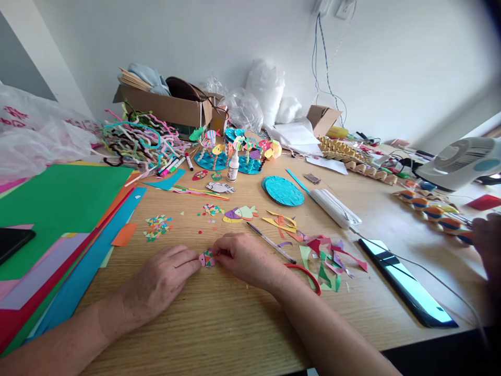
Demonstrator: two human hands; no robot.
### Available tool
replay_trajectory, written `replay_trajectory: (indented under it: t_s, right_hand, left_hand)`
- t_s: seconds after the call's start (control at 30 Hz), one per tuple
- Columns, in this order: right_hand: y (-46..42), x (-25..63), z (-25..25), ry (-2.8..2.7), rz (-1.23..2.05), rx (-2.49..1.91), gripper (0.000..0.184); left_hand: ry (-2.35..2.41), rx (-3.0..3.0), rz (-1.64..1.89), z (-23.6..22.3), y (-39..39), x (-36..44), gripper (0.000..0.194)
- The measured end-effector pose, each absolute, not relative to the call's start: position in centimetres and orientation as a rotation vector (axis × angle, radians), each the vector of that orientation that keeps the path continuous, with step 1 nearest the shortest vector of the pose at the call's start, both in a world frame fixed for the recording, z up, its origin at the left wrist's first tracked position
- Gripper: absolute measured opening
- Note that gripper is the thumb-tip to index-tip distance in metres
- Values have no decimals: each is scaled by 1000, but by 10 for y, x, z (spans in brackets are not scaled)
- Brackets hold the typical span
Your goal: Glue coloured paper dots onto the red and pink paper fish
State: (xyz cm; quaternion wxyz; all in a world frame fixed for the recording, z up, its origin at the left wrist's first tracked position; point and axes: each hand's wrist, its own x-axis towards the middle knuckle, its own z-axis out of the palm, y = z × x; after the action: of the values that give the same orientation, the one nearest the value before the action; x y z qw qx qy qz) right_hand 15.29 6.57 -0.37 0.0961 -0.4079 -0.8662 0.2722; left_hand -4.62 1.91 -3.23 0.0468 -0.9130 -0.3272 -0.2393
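A small paper fish [206, 258], pink-purple with coloured bits on its body, lies on the table between my two hands. My left hand [168, 277] rests on the wood with its fingers together, the fingertips holding the fish's left end. At the right end, my right hand [242, 256] is closed in a pinch against the fish; whatever sits between thumb and finger is hidden. Just beyond are purple, yellow and pale green fish cutouts [245, 212], a pen [271, 243] and heaps of tiny paper bits [157, 228].
Coloured paper sheets [58, 214] cover the left side. Paper scraps [324, 258], red-handled scissors [309, 274] and a phone [407, 284] lie to the right. Farther back are a glue bottle [233, 168], a blue disc [282, 190] and pipe cleaners [144, 136]. Another person's hand [487, 240] shows at far right.
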Motion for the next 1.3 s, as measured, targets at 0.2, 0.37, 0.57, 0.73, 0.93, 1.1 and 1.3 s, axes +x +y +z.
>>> replay_trajectory:
  t_s: [0.2, 0.37, 0.57, 0.73, 0.93, 1.1, 1.3]
  right_hand:
    - [65, 153, -4, -2624, 763, -1181, 21]
    - [67, 154, -3, -2619, 766, -1181, 21]
    - [70, 155, -5, -2568, 756, -1192, 21]
    - [69, 154, -4, -2614, 742, -1203, 22]
    - [67, 152, -1, -2625, 718, -1252, 23]
    - [68, 153, -4, -2586, 731, -1219, 21]
    - [70, 155, -6, -2540, 762, -1205, 21]
  left_hand:
    - [-995, -2776, -712, -30, 18, -46, 35]
    - [-978, -2757, -726, -30, 18, -45, 36]
    - [-980, -2762, -722, -31, 19, -46, 35]
    - [-974, -2743, -736, -31, 18, -46, 36]
    - [-960, -2745, -733, -30, 19, -44, 37]
    - [-972, -2715, -721, -31, 18, -45, 38]
    - [-957, -2732, -731, -31, 18, -45, 37]
